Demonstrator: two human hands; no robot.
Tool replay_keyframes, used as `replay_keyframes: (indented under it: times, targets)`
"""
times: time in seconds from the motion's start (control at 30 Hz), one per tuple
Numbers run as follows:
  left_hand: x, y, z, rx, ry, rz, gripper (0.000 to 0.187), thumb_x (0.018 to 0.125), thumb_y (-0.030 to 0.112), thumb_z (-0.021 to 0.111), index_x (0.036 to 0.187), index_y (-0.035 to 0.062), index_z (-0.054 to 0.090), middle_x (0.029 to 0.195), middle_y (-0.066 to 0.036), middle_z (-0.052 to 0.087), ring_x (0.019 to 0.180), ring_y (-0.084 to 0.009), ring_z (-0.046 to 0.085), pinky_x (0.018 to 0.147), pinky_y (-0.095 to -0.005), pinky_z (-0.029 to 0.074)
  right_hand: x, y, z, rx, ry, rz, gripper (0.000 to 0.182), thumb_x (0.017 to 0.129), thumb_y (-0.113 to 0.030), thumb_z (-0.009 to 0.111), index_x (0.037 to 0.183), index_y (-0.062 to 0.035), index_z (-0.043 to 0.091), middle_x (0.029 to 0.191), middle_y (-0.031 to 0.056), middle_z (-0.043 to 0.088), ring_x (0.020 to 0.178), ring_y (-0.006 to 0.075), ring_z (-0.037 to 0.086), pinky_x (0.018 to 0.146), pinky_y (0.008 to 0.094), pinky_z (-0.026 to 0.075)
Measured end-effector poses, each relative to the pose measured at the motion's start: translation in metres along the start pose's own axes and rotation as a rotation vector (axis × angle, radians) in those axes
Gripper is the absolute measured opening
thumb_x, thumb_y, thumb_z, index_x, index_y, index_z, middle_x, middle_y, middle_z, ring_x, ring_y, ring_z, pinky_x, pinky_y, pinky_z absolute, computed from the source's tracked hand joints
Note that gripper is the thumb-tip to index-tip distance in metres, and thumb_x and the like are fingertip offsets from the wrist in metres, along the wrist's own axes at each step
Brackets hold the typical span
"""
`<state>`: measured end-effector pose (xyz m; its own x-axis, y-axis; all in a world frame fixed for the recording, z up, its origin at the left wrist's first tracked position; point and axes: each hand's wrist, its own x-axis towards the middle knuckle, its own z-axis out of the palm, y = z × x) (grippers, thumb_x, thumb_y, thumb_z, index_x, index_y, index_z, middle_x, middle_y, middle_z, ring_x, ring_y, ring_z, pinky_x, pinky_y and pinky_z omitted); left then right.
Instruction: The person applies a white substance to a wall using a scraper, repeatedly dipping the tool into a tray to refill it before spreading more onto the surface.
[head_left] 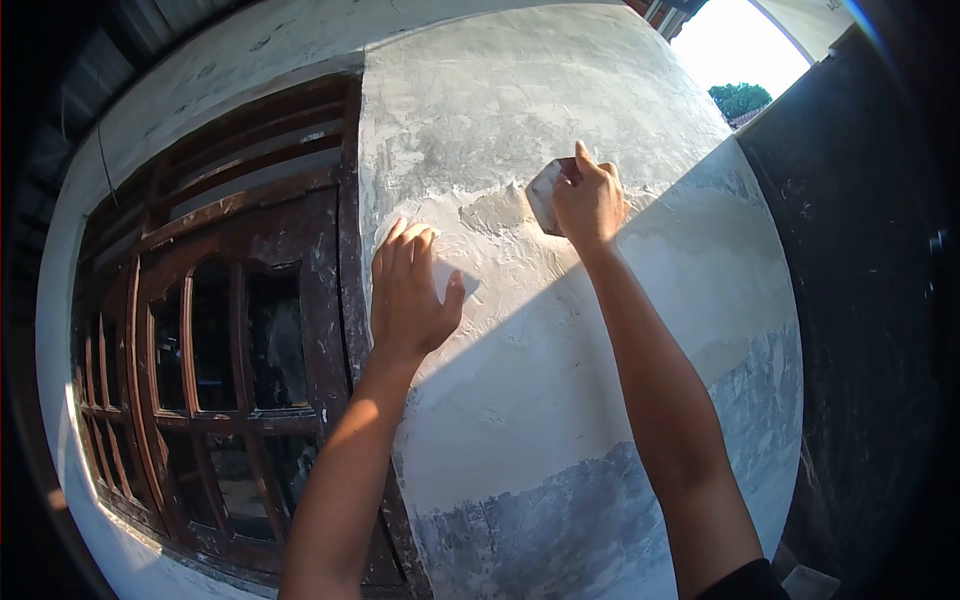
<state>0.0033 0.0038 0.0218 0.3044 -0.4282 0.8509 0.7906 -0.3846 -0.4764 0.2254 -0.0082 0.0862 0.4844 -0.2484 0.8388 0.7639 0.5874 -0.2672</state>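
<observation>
A cream coat of wet, ridged plaster (520,335) covers the middle of the wall. My left hand (410,290) lies against it near the window frame, fingers stretched upward and thumb apart, with a greyish shaded patch beside the thumb. Higher up and to the right, my right hand (592,205) is closed around a flat scraper (545,195), whose broad pale-and-dark blade sits close to the wall. Left of that blade, a thicker lump of plaster (495,212) stands out along the coat's upper edge. The fingers of my right hand hide part of the scraper.
At left is a brown wooden window (240,410) with several glass panes and paint specks on its frame. Rough grey wall (480,110) shows above the plaster, darker bare wall (560,530) below. A dark panel (860,300) stands close on the right. A diagonal shadow crosses the wall.
</observation>
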Motion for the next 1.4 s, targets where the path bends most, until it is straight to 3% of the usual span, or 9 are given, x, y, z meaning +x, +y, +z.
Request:
replay_keyframes:
  times: [0.1, 0.23, 0.37, 0.57, 0.67, 0.83, 0.97, 1.17, 1.4]
  targets:
    - [0.001, 0.002, 0.001, 0.005, 0.003, -0.001, 0.052, 0.076, 0.017, 0.063, 0.122, 0.0000, 0.045, 0.125, -0.020, 0.049, 0.128, -0.0397, 0.038, 0.106, -0.0477, 0.028, -0.027, -0.010, 0.011, -0.002, -0.215, -0.144, 0.053, 0.076, -0.020, 0.062, 0.130, -0.0185, 0.057, 0.105, 0.0075, 0.058, 0.110, 0.0235, 0.055, 0.095, 0.0488, 0.034]
    - [0.001, 0.003, 0.000, 0.003, 0.001, -0.012, 0.051, 0.076, 0.015, 0.063, 0.122, 0.0001, 0.046, 0.125, -0.020, 0.050, 0.127, -0.0409, 0.038, 0.106, -0.0482, 0.029, -0.002, 0.006, -0.008, -0.087, 0.043, 0.050, 0.049, 0.078, -0.015, 0.059, 0.127, -0.0124, 0.058, 0.101, 0.0080, 0.059, 0.097, 0.0235, 0.059, 0.085, 0.0401, 0.040]
    - [0.001, 0.003, 0.000, -0.015, -0.005, 0.013, 0.052, 0.075, 0.015, 0.063, 0.122, 0.0002, 0.046, 0.123, -0.021, 0.050, 0.127, -0.0411, 0.038, 0.106, -0.0482, 0.029, -0.029, -0.019, 0.009, 0.091, -0.153, -0.128, 0.052, 0.077, -0.020, 0.063, 0.128, -0.0152, 0.058, 0.101, 0.0073, 0.059, 0.100, 0.0232, 0.057, 0.088, 0.0425, 0.038]
    - [0.001, 0.002, 0.000, -0.007, 0.014, 0.014, 0.051, 0.074, 0.018, 0.062, 0.119, -0.0006, 0.046, 0.123, -0.019, 0.049, 0.125, -0.0387, 0.039, 0.106, -0.0478, 0.029, -0.011, 0.000, -0.005, -0.086, -0.030, 0.091, 0.051, 0.077, -0.022, 0.059, 0.127, -0.0171, 0.059, 0.106, 0.0069, 0.059, 0.103, 0.0213, 0.057, 0.093, 0.0422, 0.035]
    - [0.001, 0.004, -0.002, -0.018, 0.017, 0.002, 0.051, 0.076, 0.015, 0.062, 0.121, 0.0002, 0.046, 0.123, -0.020, 0.051, 0.127, -0.0403, 0.038, 0.106, -0.0474, 0.028, -0.034, -0.012, 0.008, 0.080, -0.277, -0.018, 0.055, 0.076, -0.020, 0.060, 0.130, -0.0216, 0.057, 0.109, 0.0078, 0.057, 0.105, 0.0198, 0.056, 0.093, 0.0417, 0.034]
    - [0.001, 0.003, -0.001, 0.006, -0.006, 0.013, 0.051, 0.076, 0.017, 0.063, 0.121, 0.0012, 0.046, 0.123, -0.019, 0.050, 0.127, -0.0403, 0.038, 0.106, -0.0476, 0.028, 0.003, 0.004, 0.011, 0.027, 0.049, 0.021, 0.053, 0.075, -0.019, 0.060, 0.128, -0.0152, 0.058, 0.104, 0.0086, 0.061, 0.099, 0.0239, 0.058, 0.085, 0.0431, 0.039]
    - [0.002, 0.001, 0.001, 0.046, -0.013, 0.012, 0.050, 0.075, 0.020, 0.062, 0.119, 0.0009, 0.047, 0.121, -0.018, 0.050, 0.125, -0.0386, 0.039, 0.106, -0.0482, 0.029, 0.004, -0.022, 0.034, 0.135, -0.245, -0.240, 0.056, 0.074, -0.025, 0.065, 0.129, -0.0217, 0.058, 0.102, 0.0121, 0.061, 0.102, 0.0276, 0.058, 0.091, 0.0399, 0.041]
    - [0.003, 0.002, -0.001, 0.002, -0.031, 0.011, 0.051, 0.074, 0.016, 0.065, 0.119, 0.0031, 0.046, 0.123, -0.017, 0.050, 0.125, -0.0401, 0.039, 0.105, -0.0482, 0.029, 0.049, -0.001, 0.016, -0.116, 0.033, -0.044, 0.049, 0.078, -0.024, 0.059, 0.127, -0.0231, 0.060, 0.105, 0.0082, 0.063, 0.107, 0.0209, 0.056, 0.094, 0.0439, 0.031]
    - [0.001, -0.001, 0.003, 0.038, 0.001, 0.041, 0.052, 0.075, 0.021, 0.063, 0.119, -0.0002, 0.047, 0.122, -0.019, 0.049, 0.123, -0.0381, 0.040, 0.105, -0.0468, 0.029, 0.020, 0.001, 0.018, -0.084, -0.201, -0.043, 0.049, 0.077, -0.025, 0.057, 0.127, -0.0214, 0.060, 0.109, 0.0105, 0.059, 0.110, 0.0228, 0.055, 0.096, 0.0419, 0.033]
